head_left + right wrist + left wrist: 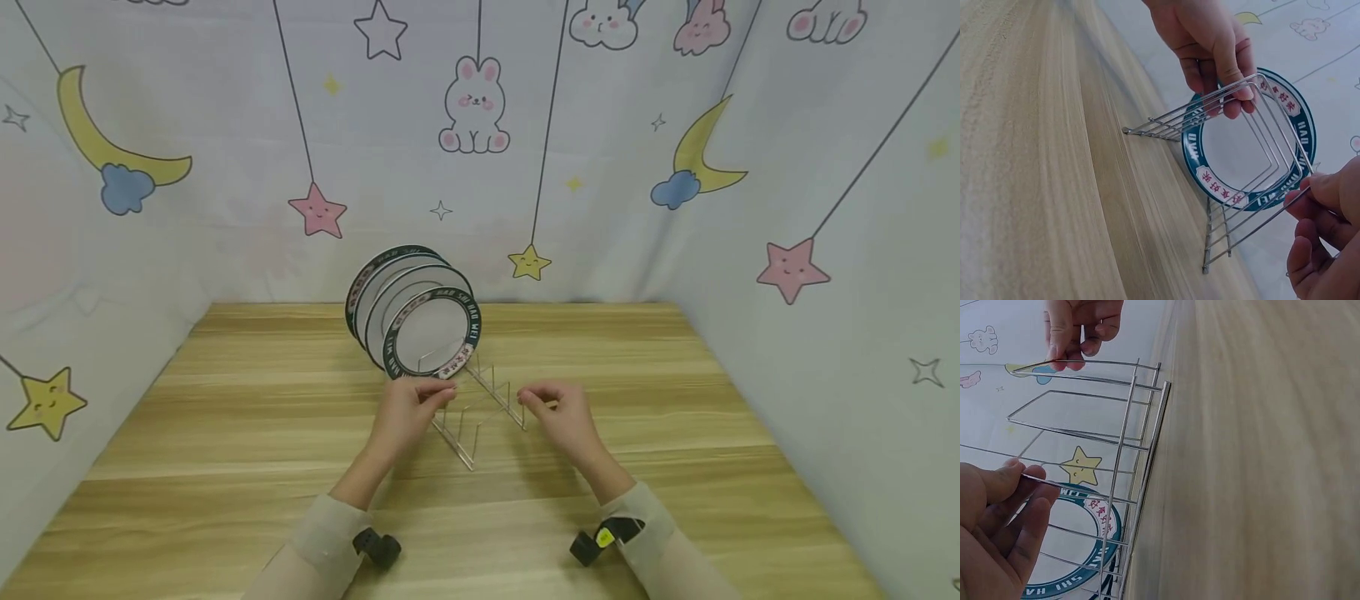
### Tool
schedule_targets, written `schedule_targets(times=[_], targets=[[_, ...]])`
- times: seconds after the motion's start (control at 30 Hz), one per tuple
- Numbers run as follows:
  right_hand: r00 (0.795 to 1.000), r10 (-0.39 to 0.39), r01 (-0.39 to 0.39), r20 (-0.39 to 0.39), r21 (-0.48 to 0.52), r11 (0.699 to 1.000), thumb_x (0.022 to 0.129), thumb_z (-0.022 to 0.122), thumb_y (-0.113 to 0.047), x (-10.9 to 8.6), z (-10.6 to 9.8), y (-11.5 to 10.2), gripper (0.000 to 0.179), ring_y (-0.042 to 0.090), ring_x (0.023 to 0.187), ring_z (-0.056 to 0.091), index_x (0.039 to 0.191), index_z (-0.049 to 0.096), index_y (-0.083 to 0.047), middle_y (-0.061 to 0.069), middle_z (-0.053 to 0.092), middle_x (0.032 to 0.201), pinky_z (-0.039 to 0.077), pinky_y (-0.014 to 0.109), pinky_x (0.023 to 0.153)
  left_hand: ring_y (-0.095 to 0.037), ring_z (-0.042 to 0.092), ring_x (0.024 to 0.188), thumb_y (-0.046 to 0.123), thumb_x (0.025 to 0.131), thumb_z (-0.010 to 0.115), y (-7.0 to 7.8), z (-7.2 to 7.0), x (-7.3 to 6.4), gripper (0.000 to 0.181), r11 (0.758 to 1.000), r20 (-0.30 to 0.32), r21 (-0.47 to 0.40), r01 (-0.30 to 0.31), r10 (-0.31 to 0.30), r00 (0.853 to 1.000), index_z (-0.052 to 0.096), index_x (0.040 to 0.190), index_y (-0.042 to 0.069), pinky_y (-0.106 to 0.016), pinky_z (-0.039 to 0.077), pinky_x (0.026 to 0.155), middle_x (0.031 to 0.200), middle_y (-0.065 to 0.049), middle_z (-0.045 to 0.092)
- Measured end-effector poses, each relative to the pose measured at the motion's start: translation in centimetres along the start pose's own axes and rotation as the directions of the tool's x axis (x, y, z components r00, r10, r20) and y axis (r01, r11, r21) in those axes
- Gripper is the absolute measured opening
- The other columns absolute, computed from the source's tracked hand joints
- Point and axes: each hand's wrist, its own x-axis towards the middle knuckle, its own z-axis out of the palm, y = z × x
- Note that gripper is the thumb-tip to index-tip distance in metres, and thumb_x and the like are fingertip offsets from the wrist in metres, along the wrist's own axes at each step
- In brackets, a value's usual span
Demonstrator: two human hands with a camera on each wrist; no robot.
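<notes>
A silver wire dish rack stands on the table, its slanted wire loops rising from two bottom rails. Several white plates with dark green lettered rims stand on edge, one behind another, at its far end. My left hand pinches a wire loop on the left, just in front of the nearest plate. On the opposite side, my right hand pinches the rack's near loop between thumb and fingers. The left wrist view shows the left hand with thumb and forefinger on the wire, other fingers loosely bent.
The wood-grain table reaches back to a white curtain printed with stars, moons and rabbits, which also hangs along both sides. Each wrist carries a strapped black camera.
</notes>
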Motion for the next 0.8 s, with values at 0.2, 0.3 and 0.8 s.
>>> schedule_targets(times=[0.2,0.3,0.8], targets=[[0.998,0.008,-0.006,0.054,-0.038,0.999,0.087,0.061,-0.01,-0.5,0.0,-0.7,0.01,0.021,0.079,0.058,0.085,0.07,-0.005,0.009,0.067,0.083,0.051,0.032,0.066,-0.006,0.058,0.064,0.018,0.081,0.069,-0.2,-0.2,0.1,0.004,1.0,-0.003,0.008,0.02,-0.02,1.0,0.073,0.083,0.019,-0.023,0.051,0.054,0.075,0.01,0.066],[0.997,-0.001,0.004,0.076,-0.038,0.999,0.087,0.061,-0.012,-0.5,0.1,0.1,0.013,0.02,0.079,0.058,0.086,0.07,-0.003,0.006,0.067,0.082,0.051,0.032,0.065,-0.008,0.058,0.064,0.018,0.081,0.068,-0.2,-0.2,0.1,0.005,1.0,0.0,0.005,0.03,-0.03,1.0,0.073,0.083,0.018,-0.024,0.051,0.054,0.074,0.008,0.066],[0.986,0.019,-0.014,0.168,-0.035,0.999,0.088,0.062,-0.021,-0.5,0.7,2.4,0.013,0.011,0.077,0.06,0.087,0.071,-0.012,-0.009,0.067,0.081,0.052,0.032,0.063,-0.015,0.059,0.067,0.02,0.083,0.066,-0.1,-0.8,0.3,0.011,0.995,0.034,0.02,0.096,-0.097,0.995,0.072,0.088,0.012,-0.024,0.051,0.054,0.078,0.0,0.067]])
